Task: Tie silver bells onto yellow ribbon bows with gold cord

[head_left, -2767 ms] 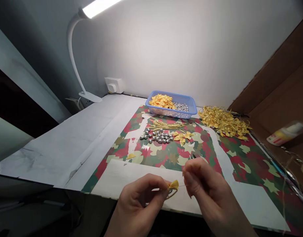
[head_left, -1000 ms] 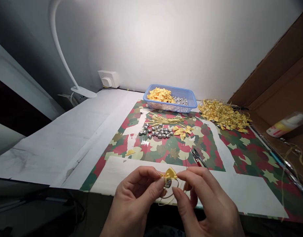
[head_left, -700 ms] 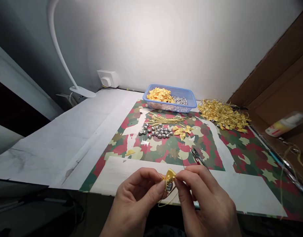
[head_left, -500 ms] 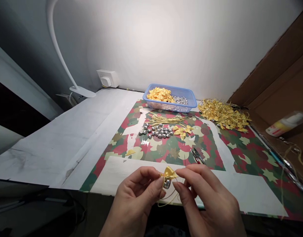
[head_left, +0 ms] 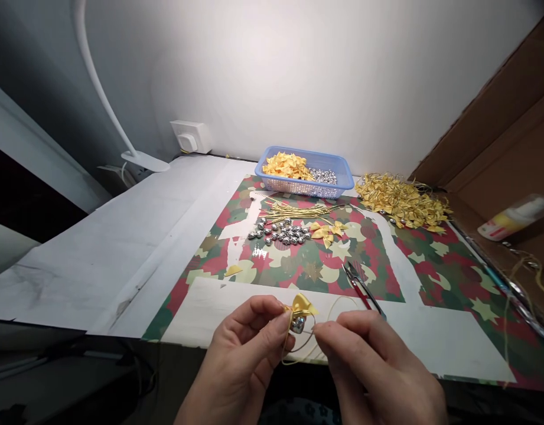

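Observation:
At the near table edge my left hand [head_left: 247,348] pinches a small yellow ribbon bow [head_left: 302,305] with a silver bead [head_left: 297,324] hanging under it. My right hand [head_left: 373,360], also closed, pinches a thin gold cord [head_left: 338,302] that loops from the bead up and around to the right. Both hands are almost touching. On the patterned mat [head_left: 413,277] beyond them lie loose silver beads [head_left: 281,232], a bundle of gold cords [head_left: 298,211] and a few loose bows [head_left: 325,231].
Small red-handled snips [head_left: 359,286] lie just beyond my right hand. A blue basket [head_left: 338,177] of bows and beads stands at the back, with a heap of finished bows [head_left: 400,203] to its right. A lamp base [head_left: 145,160] and a socket [head_left: 189,137] are at back left; a glue bottle [head_left: 515,217] lies at the far right.
My right hand has drawn back toward me and pulled the gold cord into a wider loop to the right. The silver bead now hangs in plain view under the bow.

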Action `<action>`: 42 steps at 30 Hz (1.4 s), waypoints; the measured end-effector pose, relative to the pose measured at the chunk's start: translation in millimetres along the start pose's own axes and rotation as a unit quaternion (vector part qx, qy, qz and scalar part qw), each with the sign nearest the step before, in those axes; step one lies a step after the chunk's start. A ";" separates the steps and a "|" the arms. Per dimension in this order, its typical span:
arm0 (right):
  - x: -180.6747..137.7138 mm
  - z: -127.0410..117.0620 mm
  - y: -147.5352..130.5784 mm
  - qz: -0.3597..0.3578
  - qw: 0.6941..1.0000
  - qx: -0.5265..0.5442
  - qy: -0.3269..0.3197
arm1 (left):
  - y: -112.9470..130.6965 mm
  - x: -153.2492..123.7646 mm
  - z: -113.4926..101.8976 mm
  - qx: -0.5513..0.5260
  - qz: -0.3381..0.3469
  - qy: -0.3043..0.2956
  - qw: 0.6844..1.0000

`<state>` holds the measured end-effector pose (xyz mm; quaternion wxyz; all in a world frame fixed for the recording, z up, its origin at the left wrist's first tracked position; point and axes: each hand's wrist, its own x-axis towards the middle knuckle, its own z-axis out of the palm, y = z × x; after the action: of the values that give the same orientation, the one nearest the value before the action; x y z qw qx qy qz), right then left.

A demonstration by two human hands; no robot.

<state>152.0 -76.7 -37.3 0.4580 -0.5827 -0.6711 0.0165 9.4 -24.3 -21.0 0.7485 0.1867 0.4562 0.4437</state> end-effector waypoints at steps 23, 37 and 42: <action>-0.8 7.2 4.6 -0.044 0.999 0.006 -0.005 | -2.9 1.9 0.9 0.003 0.023 0.020 1.000; -1.8 8.8 6.0 -0.040 0.999 0.016 -0.005 | -5.9 2.3 1.6 0.001 0.039 0.023 0.999; -3.7 9.3 6.2 -0.034 0.999 0.009 -0.008 | -6.3 1.2 1.2 -0.015 0.030 0.033 0.999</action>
<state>150.6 -72.8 -48.3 0.4583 -0.5555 -0.6937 0.0117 13.7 -26.5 -25.3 0.7223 0.1741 0.4680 0.4786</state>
